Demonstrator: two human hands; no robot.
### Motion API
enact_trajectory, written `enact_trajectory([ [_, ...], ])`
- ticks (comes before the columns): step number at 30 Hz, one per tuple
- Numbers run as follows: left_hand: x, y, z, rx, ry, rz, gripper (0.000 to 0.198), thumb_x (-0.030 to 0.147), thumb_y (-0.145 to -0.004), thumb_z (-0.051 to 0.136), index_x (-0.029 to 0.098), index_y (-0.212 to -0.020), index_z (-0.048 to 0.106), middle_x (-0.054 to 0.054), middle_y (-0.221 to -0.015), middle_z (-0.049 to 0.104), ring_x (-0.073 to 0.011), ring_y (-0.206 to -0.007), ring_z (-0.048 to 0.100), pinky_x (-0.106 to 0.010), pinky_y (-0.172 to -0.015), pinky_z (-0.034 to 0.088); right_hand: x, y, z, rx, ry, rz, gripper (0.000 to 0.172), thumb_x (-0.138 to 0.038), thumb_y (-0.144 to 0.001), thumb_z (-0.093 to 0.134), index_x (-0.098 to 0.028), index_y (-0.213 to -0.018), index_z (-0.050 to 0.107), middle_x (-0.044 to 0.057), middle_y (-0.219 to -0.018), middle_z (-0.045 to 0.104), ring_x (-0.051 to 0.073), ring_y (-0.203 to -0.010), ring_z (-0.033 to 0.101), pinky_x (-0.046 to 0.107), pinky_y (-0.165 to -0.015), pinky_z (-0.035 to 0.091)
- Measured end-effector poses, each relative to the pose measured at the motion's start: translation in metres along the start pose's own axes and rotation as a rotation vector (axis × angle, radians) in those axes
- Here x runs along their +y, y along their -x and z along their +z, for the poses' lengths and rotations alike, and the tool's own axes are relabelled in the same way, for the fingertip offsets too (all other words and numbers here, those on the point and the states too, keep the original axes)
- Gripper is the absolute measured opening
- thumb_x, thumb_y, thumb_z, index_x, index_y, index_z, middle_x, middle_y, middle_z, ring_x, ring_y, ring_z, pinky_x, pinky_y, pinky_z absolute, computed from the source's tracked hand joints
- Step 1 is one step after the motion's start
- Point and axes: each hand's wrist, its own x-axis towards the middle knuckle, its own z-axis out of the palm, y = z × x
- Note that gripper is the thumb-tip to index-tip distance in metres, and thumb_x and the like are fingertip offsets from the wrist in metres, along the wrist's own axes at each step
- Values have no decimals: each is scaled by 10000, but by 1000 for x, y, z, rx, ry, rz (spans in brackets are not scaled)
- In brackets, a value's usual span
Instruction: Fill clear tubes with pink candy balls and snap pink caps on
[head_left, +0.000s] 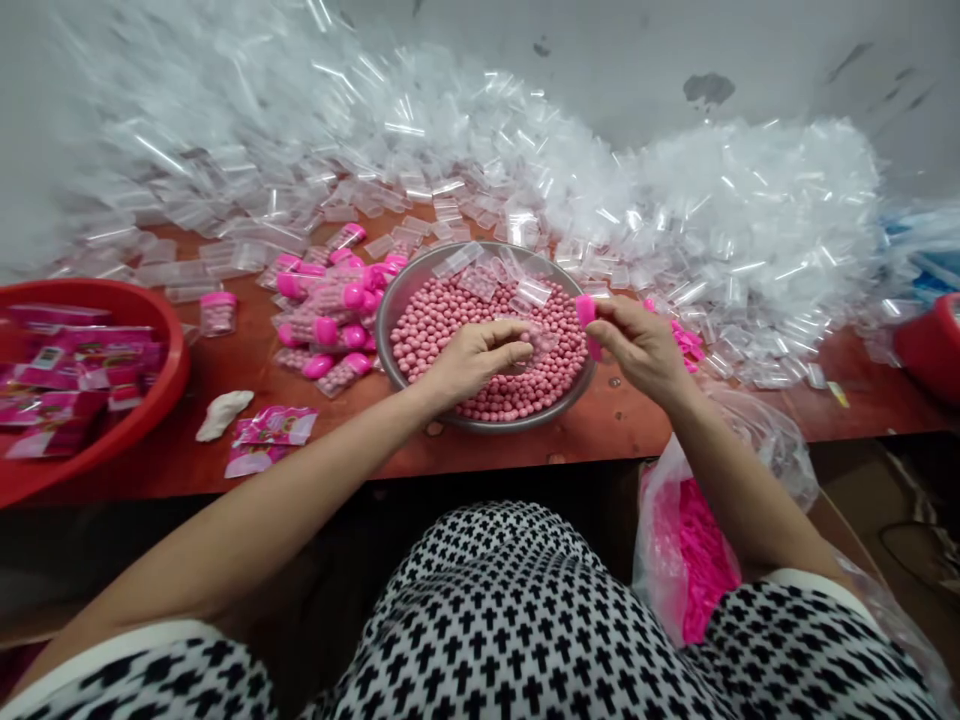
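A metal bowl (390,300) full of small pink candy balls (442,325) sits on the red table in front of me. Over the bowl, my left hand (472,355) is closed around a clear plastic tube (534,345) that lies low against the candies. My right hand (637,345) hovers at the bowl's right rim and pinches a pink cap (586,315) between thumb and fingers. Several clear empty tubes (480,275) lie on the candies at the far side of the bowl.
Filled tubes with pink caps (330,320) are piled left of the bowl. A huge heap of empty clear tubes (525,170) covers the back. A red basin (161,400) with pink packets is at left. A bag of pink caps (694,560) hangs by my right knee.
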Motion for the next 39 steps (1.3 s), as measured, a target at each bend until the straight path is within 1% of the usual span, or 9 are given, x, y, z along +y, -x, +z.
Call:
enact_trajectory([
  [3, -2, 5, -1, 24, -80, 74, 291, 376, -815, 697, 159, -996, 768, -53, -959, 721, -156, -842, 663, -282, -777, 563, -14, -1, 22, -72, 191, -195, 275, -474, -887, 675, -280, -1061, 766, 51, -982, 724, 244, -965, 644, 399, -960, 489],
  [6, -5, 10, -3, 62, -117, 126, 295, 373, -833, 667, 161, -1014, 765, -36, -887, 712, -152, -785, 649, -282, -764, 547, -13, -2, 32, -112, 242, -250, 331, -403, -898, 665, -294, -1202, 735, 44, -1034, 745, 223, -928, 669, 381, -948, 508],
  [15, -4, 18, -3, 131, -243, 209, 245, 340, -886, 620, 180, -984, 778, -49, -892, 744, -172, -807, 660, -281, -748, 526, -16, 2, 30, -199, 345, -291, 347, -365, -892, 691, -256, -1220, 718, 30, -888, 753, 176, -735, 662, 311, -753, 536],
  [19, -6, 19, -2, 151, -295, 258, 217, 323, -890, 628, 172, -919, 782, -48, -874, 758, -168, -792, 671, -260, -726, 515, -17, 3, 30, -202, 442, -395, 292, -336, -933, 648, -236, -1203, 698, 47, -921, 756, 176, -755, 674, 294, -758, 542],
  [26, -8, 25, -2, 160, -407, 313, 158, 253, -879, 656, 184, -891, 798, -38, -845, 785, -164, -763, 704, -237, -706, 507, -13, 2, 33, -333, 533, -636, 203, -246, -996, 546, -181, -1162, 644, 52, -846, 731, 151, -721, 664, 236, -662, 499],
  [30, -7, 25, -4, 167, -361, 259, 161, 268, -856, 675, 190, -873, 814, -33, -818, 785, -171, -751, 702, -247, -703, 517, -8, 2, 39, -292, 449, -502, 263, -327, -977, 591, -175, -1170, 686, 87, -920, 761, 185, -809, 701, 283, -725, 541],
  [35, -6, 17, -3, 197, 181, 45, 376, 420, -760, 788, 163, -1033, 808, -78, -955, 784, -198, -834, 713, -298, -737, 590, -2, 7, 38, -258, -285, -65, 485, -568, -886, 678, -257, -1257, 698, 40, -950, 773, 172, -753, 716, 338, -747, 598],
  [37, -6, 16, -2, 226, 339, -16, 478, 478, -679, 850, 156, -1031, 807, -90, -937, 782, -208, -836, 714, -320, -726, 605, 1, 12, 37, -248, -535, 48, 532, -562, -805, 774, -289, -1256, 704, 34, -955, 776, 183, -795, 730, 353, -779, 608],
  [39, -6, 16, -1, 210, 354, -22, 501, 498, -646, 872, 148, -999, 811, -89, -911, 782, -210, -829, 716, -333, -744, 608, 3, 14, 37, -197, -643, 111, 497, -484, -717, 872, -301, -1162, 746, 22, -924, 779, 187, -828, 735, 354, -825, 606],
])
